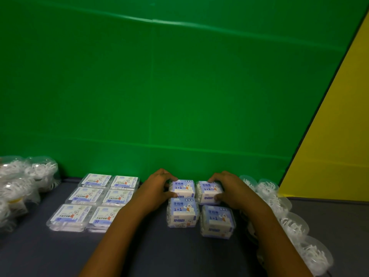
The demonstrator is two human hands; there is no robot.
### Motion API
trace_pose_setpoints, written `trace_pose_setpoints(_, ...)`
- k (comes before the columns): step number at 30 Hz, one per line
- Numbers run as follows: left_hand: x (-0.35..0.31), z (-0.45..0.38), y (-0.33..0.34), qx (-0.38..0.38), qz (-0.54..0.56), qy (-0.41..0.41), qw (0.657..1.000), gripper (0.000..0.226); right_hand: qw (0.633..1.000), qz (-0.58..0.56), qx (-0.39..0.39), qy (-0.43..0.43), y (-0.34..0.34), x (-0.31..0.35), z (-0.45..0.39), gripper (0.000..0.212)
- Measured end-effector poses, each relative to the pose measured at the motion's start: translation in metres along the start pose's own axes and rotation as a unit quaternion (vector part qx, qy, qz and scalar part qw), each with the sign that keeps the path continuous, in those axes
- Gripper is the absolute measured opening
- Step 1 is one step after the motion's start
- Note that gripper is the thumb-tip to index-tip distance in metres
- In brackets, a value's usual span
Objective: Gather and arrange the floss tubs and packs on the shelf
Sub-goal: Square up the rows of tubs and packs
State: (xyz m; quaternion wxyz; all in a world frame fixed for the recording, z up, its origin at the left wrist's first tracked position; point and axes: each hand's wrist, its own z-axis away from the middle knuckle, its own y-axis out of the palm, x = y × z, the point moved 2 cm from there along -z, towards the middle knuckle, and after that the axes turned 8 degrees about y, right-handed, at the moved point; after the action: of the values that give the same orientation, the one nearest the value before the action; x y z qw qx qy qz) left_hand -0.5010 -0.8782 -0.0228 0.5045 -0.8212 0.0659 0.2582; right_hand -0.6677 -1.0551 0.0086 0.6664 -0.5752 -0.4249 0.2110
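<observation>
- The left hand grips the left side of the back-left floss pack, fingers curled over its far edge and thumb at its near corner.
- The right hand grips the back-right floss pack from the right, fingers hooked over the far edge and thumb pressed to its near side.
- These two blue-and-white packs sit side by side close to the green backdrop, just apart from each other, on the dark grey shelf surface.
- Two more packs of the same kind lie just in front: the front-left pack, touching or nearly touching the one behind it, and the front-right pack, set a little nearer the camera and slightly out of line.
- Together the four packs form a rough two-by-two block at the middle of the shelf.
- To the left, six flat clear floss boxes with white labels lie in a tidy grid of two columns and three rows; the left forearm crosses over the near right corner of that grid.
- At the far left, a cluster of clear round floss tubs filled with white picks sits stacked near the backdrop; how many there are is hard to tell in the blur.
- On the right, a row of similar round tubs runs from the backdrop towards the camera, partly hidden behind the right forearm.
- A yellow panel meets the green backdrop at the right edge.
</observation>
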Motion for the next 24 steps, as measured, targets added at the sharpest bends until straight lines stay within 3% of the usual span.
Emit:
trace_pose_setpoints(5,0.002,-0.004,0.002,-0.018,-0.002,-0.014,1.000,0.047,0.999,-0.016,-0.048,0.001,0.008,0.008,-0.006,0.046)
trace_pose_setpoints(12,-0.005,0.010,-0.010,-0.045,0.008,-0.026,0.999,0.041,0.998,-0.036,-0.044,-0.016,-0.009,0.009,0.024,0.039)
trace_pose_setpoints(14,-0.018,0.019,-0.017,-0.050,0.019,0.001,0.999,0.045,0.999,-0.032,0.013,-0.030,-0.018,0.009,0.040,0.040)
trace_pose_setpoints(16,-0.032,0.030,-0.018,0.007,0.021,0.025,0.999,0.057,0.995,0.011,0.100,-0.029,-0.020,0.007,0.053,0.049)
trace_pose_setpoints(18,-0.040,0.037,-0.013,0.063,-0.016,0.037,0.997,0.069,0.990,0.047,0.131,-0.022,-0.016,0.005,0.060,0.055)
trace_pose_setpoints(20,-0.040,0.040,-0.008,0.070,-0.052,0.041,0.995,0.070,0.993,0.044,0.111,-0.021,-0.011,0.006,0.059,0.053)
trace_pose_setpoints(24,-0.037,0.037,-0.006,0.028,-0.081,0.046,0.995,0.050,0.998,0.032,0.049,-0.018,-0.004,0.009,0.049,0.059)
